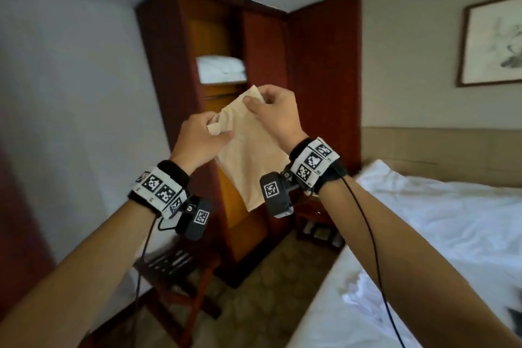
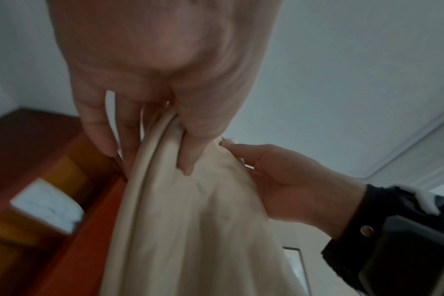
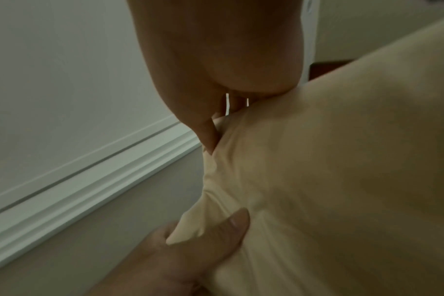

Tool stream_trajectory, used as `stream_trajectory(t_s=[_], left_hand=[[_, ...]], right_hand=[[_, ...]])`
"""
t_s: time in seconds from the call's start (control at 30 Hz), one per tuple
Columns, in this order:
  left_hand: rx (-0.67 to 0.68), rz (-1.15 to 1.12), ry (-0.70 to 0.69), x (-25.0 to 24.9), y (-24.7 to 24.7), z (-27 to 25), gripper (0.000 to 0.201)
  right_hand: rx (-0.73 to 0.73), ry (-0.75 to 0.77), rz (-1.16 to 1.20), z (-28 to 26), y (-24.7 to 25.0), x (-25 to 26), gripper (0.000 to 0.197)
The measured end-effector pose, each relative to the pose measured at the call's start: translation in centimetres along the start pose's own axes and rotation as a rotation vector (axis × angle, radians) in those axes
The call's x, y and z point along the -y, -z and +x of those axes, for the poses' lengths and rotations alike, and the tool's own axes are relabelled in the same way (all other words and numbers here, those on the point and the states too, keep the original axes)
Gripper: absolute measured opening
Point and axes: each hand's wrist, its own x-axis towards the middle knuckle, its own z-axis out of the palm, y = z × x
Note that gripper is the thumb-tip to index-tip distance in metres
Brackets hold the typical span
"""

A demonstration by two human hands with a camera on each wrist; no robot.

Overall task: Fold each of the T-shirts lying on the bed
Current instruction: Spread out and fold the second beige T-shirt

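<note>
A cream T-shirt [image 1: 248, 155] hangs in the air in front of me, held up by its top edge. My left hand [image 1: 209, 130] pinches the left part of that edge, with bunched cloth between thumb and fingers. My right hand [image 1: 265, 102] pinches the upper corner, close to the left hand. In the left wrist view the T-shirt [image 2: 190, 230] drapes down from my left hand [image 2: 165, 144], and my right hand [image 2: 279, 180] grips beside it. The right wrist view shows the T-shirt [image 3: 330, 180] pinched by my right hand [image 3: 213, 136].
A white bed [image 1: 437, 234] with rumpled sheets fills the lower right. A dark wooden wardrobe [image 1: 254, 51] stands ahead with folded white linen [image 1: 220, 69] on a shelf. A wooden luggage rack [image 1: 175, 271] sits low left. A framed picture [image 1: 491, 39] hangs on the right wall.
</note>
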Motion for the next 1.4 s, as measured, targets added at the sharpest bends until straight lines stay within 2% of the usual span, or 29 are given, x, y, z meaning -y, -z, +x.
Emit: stream_trajectory(t_s=[0.1, 0.2, 0.43, 0.6, 0.8, 0.9, 1.03, 1.07, 1.17, 1.27, 1.33, 1.4], left_hand=[[-0.071, 0.177, 0.033, 3.3, 7.1, 1.8, 0.027], [-0.146, 0.281, 0.061, 7.0, 12.5, 2.3, 0.027], [-0.146, 0.622, 0.263, 19.8, 24.5, 3.9, 0.026], [-0.215, 0.826, 0.348, 26.9, 35.2, 3.9, 0.024], [-0.290, 1.045, 0.485, 33.5, 47.9, 1.2, 0.011], [-0.305, 1.114, 0.530, 36.3, 54.5, -1.3, 0.012], [-0.342, 1.172, 0.574, 40.5, 63.8, -5.9, 0.023], [-0.360, 1.182, 0.568, 41.5, 66.1, -7.0, 0.023], [-0.401, 1.196, 0.546, 44.2, 73.1, -10.1, 0.024], [-0.410, 1.214, 0.518, 46.6, 79.9, -12.2, 0.020], [-0.460, 1.212, 0.490, 47.8, 84.2, -13.4, 0.012], [-0.525, 1.181, 0.455, 49.2, 88.7, -14.9, 0.006]], right_hand=[[0.096, 0.063, 0.024, 2.2, -8.2, 2.4, 0.010], [0.199, 0.110, 0.102, 2.7, -16.8, 2.9, 0.008], [0.343, 0.041, 0.362, 1.6, -38.0, 1.4, 0.002], [0.441, -0.038, 0.631, 0.3, -53.3, 1.8, 0.011], [0.603, -0.174, 0.801, -6.8, -71.7, 5.4, 0.030], [0.705, -0.229, 0.840, -11.0, -79.5, 8.4, 0.045], [0.856, -0.279, 0.859, -16.8, -88.1, 12.2, 0.055], [0.894, -0.280, 0.861, -18.3, -89.9, 13.0, 0.055], [1.046, -0.264, 0.932, -23.0, -95.6, 15.4, 0.034], [1.203, -0.290, 1.017, -27.8, -101.9, 17.5, 0.042], [1.234, -0.300, 1.039, -30.6, -106.3, 18.8, 0.044], [1.217, -0.344, 1.088, -32.8, -110.1, 20.4, 0.036]])
